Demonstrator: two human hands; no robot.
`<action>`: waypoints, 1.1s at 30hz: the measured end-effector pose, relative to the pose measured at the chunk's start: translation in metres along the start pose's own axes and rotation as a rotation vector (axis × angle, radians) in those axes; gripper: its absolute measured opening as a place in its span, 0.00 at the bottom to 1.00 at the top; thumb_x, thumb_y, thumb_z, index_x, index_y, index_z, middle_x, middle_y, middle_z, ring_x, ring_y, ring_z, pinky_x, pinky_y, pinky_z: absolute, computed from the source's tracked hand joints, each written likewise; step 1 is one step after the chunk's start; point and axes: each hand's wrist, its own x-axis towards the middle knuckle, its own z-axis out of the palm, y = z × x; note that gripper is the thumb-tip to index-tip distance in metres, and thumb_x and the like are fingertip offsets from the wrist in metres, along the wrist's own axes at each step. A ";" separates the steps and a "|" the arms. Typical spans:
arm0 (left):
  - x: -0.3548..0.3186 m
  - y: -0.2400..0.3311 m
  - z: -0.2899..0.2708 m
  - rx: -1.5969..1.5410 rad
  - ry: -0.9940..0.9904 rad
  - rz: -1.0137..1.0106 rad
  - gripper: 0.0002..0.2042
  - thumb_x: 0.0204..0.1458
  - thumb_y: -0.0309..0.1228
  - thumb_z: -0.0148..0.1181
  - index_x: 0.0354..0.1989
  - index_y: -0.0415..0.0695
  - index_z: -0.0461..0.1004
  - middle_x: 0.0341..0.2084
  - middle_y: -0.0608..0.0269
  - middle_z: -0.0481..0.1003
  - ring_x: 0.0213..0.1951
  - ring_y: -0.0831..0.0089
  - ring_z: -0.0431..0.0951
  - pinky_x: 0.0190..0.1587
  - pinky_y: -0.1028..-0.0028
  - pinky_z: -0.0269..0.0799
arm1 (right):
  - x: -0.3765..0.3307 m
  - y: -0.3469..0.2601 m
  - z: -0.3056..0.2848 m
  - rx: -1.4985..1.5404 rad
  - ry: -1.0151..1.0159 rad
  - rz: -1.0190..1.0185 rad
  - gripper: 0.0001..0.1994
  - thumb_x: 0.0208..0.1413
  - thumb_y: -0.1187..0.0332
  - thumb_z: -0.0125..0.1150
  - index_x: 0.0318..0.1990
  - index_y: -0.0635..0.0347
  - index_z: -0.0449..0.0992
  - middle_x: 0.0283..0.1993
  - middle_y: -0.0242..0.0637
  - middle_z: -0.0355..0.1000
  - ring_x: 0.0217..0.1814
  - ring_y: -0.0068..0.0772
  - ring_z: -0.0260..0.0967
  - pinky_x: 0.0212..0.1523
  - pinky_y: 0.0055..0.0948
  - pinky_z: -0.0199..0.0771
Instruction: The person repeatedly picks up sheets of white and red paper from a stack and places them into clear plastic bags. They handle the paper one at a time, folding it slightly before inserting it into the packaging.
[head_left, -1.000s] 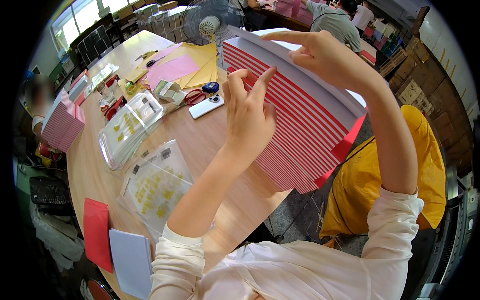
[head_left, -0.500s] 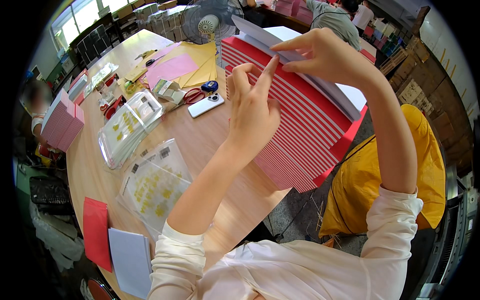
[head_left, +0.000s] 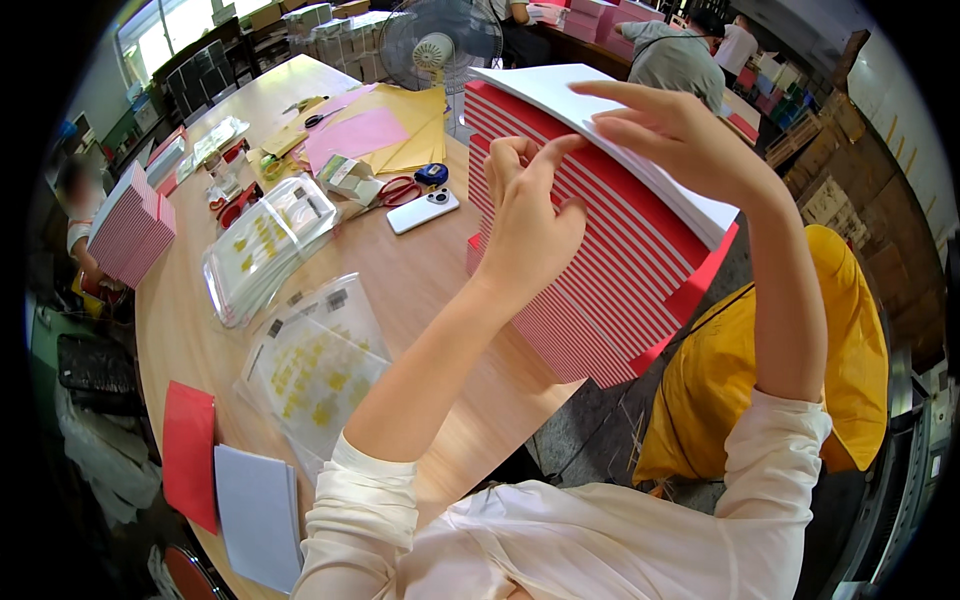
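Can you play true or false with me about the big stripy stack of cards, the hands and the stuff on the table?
1. The left hand touches the side of the red and white stack. True.
2. The right hand lifts the white sheets on top of the stack. True.
3. The phone on the table is black. False: it is white.
4. The red scissors are in the right hand. False: they lie on the table beside the phone.
5. A fan stands at the far end of the table. True.
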 end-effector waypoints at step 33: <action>0.029 0.015 -0.039 0.033 0.333 -0.103 0.47 0.40 0.39 0.74 0.66 0.35 0.51 0.53 0.48 0.59 0.53 0.65 0.62 0.56 0.67 0.63 | -0.087 0.007 -0.010 -0.243 0.895 -0.374 0.12 0.54 0.79 0.62 0.47 0.62 0.80 0.33 0.35 0.77 0.30 0.19 0.71 0.34 0.18 0.69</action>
